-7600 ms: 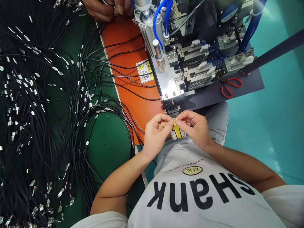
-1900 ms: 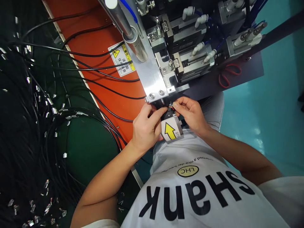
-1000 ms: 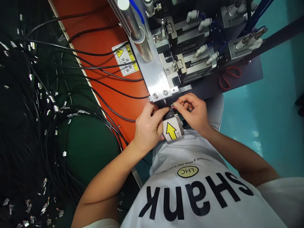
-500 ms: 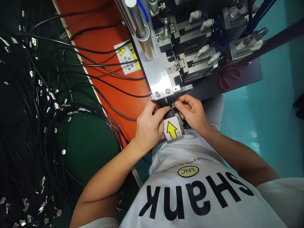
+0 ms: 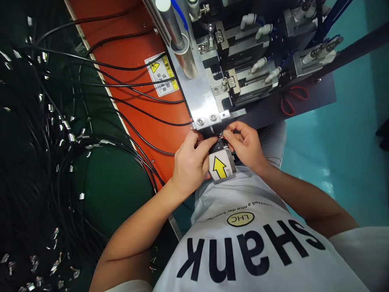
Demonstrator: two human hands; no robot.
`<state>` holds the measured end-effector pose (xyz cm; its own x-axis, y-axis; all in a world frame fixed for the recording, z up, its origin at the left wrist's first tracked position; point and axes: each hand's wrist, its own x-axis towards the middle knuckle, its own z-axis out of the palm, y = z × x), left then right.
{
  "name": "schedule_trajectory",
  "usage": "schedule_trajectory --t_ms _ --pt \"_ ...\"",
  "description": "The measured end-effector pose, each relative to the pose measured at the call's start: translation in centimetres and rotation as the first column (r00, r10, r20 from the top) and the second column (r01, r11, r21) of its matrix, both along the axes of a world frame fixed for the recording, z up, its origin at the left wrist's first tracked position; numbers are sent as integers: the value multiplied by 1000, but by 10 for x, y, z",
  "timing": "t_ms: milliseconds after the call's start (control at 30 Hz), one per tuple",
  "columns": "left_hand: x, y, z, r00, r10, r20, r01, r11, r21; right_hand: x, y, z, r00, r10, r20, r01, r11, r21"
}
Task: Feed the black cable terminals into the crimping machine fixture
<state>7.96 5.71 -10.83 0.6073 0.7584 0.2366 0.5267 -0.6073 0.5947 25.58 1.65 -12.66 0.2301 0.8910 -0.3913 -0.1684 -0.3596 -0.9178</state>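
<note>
My left hand (image 5: 191, 164) is closed at the front of the metal fixture (image 5: 206, 107), thumb and fingertips pinched together. A black cable (image 5: 164, 151) runs across the orange surface and disappears behind this hand, its end hidden. From the other side, my right hand (image 5: 247, 144) pinches thin wires (image 5: 222, 136), partly reddish, between thumb and forefinger. Both sets of fingertips nearly meet there, too small to make out fully. Just below them sits a small black mechanism with a white plate (image 5: 222, 164) bearing a yellow arrow.
Pneumatic cylinders (image 5: 247, 50) with white fittings and blue tubes fill the upper right. Red-handled scissors (image 5: 294, 99) lie on the dark plate. Many black cables with shiny metal connectors (image 5: 71, 137) spread over the green mat (image 5: 112, 186) at left. A warning label (image 5: 161, 75) sticks to the orange surface.
Both hands stay in nearly the same place, with only slight fingertip movement at the wires. The view has shifted very slightly.
</note>
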Motion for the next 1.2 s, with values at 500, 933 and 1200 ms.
schedule_trajectory --t_ms 500,933,1200 --pt "1 0 1 1000 6 -3 -6 1000 -9 9 -1 1 993 31 114 -36 999 38" --pt "0 -2 0 997 -1 -74 2 1000 19 12 15 16 991 111 -69 -124 968 -218" --pt "0 -2 4 993 -35 -117 37 999 16 23 7 10 986 166 2 -165 983 -76"
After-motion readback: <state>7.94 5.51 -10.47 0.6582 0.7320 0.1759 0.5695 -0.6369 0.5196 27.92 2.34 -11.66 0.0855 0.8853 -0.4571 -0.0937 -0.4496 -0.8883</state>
